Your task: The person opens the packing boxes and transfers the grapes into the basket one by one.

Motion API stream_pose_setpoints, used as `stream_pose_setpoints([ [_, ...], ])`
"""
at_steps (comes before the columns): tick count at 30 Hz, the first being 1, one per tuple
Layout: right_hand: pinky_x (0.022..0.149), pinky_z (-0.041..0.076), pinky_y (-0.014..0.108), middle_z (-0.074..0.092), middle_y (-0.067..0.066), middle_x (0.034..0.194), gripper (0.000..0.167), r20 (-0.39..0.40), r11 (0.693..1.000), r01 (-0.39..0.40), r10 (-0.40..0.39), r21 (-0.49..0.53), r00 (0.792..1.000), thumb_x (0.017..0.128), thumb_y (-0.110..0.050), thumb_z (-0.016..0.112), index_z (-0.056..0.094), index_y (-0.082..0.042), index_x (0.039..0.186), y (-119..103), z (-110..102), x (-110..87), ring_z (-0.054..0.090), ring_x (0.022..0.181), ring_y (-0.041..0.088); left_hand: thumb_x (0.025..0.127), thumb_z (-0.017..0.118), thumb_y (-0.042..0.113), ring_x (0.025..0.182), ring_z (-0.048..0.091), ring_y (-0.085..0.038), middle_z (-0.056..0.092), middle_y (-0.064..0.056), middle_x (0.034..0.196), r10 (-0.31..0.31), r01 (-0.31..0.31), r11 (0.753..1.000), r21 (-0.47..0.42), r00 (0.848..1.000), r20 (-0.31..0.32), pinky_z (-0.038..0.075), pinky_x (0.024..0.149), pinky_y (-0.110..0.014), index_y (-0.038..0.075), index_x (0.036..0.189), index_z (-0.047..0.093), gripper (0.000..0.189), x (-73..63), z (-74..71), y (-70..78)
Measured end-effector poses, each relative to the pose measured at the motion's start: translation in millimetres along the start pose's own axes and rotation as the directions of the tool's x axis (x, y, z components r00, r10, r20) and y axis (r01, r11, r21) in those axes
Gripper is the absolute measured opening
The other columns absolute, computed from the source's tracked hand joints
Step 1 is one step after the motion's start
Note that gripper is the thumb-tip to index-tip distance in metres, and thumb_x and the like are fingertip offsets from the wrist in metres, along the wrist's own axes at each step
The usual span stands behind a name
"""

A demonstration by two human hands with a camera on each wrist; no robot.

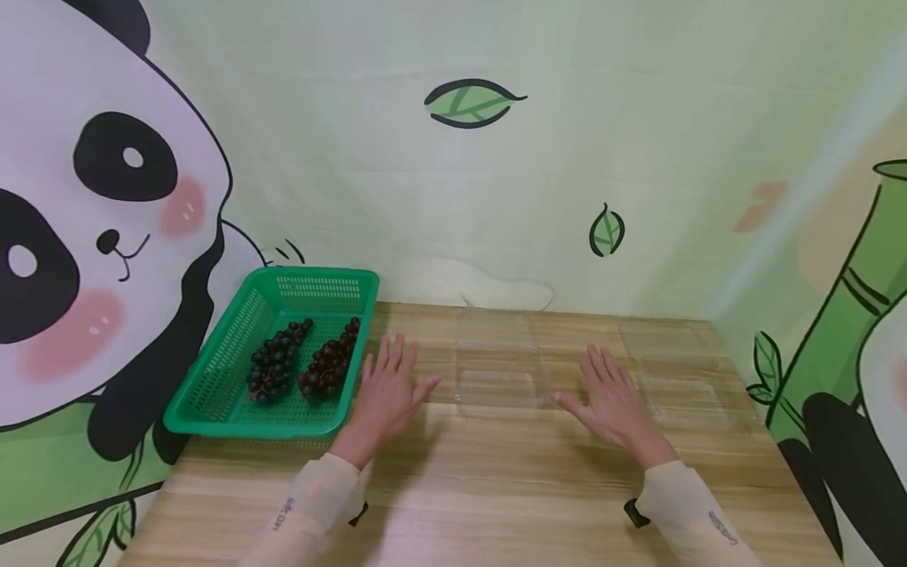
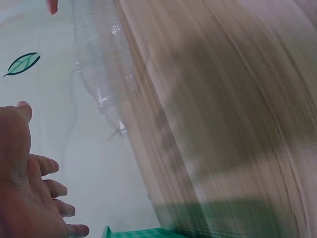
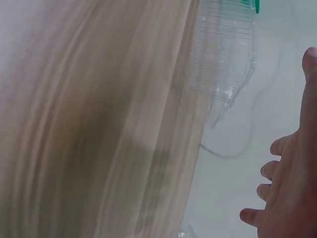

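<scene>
My left hand (image 1: 386,394) is held palm down with straight fingers, just right of a green plastic basket (image 1: 272,429). Two bunches of dark grapes lie in that basket: a blackish bunch (image 1: 275,362) on the left and a reddish one (image 1: 331,362) beside it. Between my hands stands a clear plastic container (image 1: 498,390), its lid part laid back toward the wall. My right hand (image 1: 612,398), fingers straight and thumb spread, is between this container and a second clear container (image 1: 683,398) farther right. Neither hand holds anything; both wrist views show them above the wooden table (image 2: 223,99).
The wooden table (image 1: 482,504) meets a pale green wall cloth (image 1: 354,157) at its back edge. Printed on the cloth are a panda (image 1: 127,260), leaves and bamboo. The basket takes up the table's left side, and the containers stand toward the back.
</scene>
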State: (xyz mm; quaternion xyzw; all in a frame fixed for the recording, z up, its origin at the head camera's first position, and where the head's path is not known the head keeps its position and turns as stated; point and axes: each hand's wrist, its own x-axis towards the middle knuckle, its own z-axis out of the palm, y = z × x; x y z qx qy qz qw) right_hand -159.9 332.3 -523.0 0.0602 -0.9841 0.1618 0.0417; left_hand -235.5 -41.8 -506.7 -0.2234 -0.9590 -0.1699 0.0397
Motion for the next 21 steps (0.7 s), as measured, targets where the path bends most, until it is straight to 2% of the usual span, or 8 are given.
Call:
stream_pose_setpoints([
  [9, 0.121, 0.011, 0.065, 0.005, 0.021, 0.171, 0.105, 0.007, 1.0, -0.015, 0.015, -0.027, 1.0, 0.097, -0.067, 0.054, 0.01, 0.001, 0.164, 3, 6, -13.6, 0.001, 0.157, 0.039, 0.105, 0.044, 0.062, 0.156, 0.002, -0.04, 0.008, -0.021, 0.169, 0.021, -0.021, 1.0, -0.003, 0.999, 0.046, 0.014, 0.12, -0.066, 0.003, 0.163, 0.024, 0.085, -7.8, 2.9, -0.4],
  [14, 0.12, 0.012, 0.065, 0.007, 0.022, 0.17, 0.105, 0.001, 0.999, -0.011, 0.011, -0.051, 1.0, 0.097, -0.068, 0.055, 0.014, 0.002, 0.163, 3, 10, -19.5, 0.004, 0.157, 0.04, 0.103, 0.046, 0.064, 0.156, 0.003, -0.041, 0.008, -0.021, 0.169, 0.029, -0.029, 1.0, 0.0, 0.999, 0.043, 0.013, 0.121, -0.065, 0.002, 0.162, 0.026, 0.087, -12.4, 7.8, -1.1],
  [21, 0.121, 0.011, 0.063, 0.007, 0.021, 0.17, 0.103, -0.027, 0.999, -0.008, 0.006, -0.05, 1.0, 0.097, -0.067, 0.054, 0.015, 0.001, 0.163, 2, 15, -28.3, 0.006, 0.156, 0.042, 0.101, 0.053, 0.061, 0.155, 0.005, -0.043, 0.014, -0.022, 0.168, 0.051, -0.051, 0.998, 0.04, 0.999, 0.006, 0.014, 0.121, -0.064, 0.001, 0.161, 0.028, 0.088, -20.7, 14.8, 0.6],
])
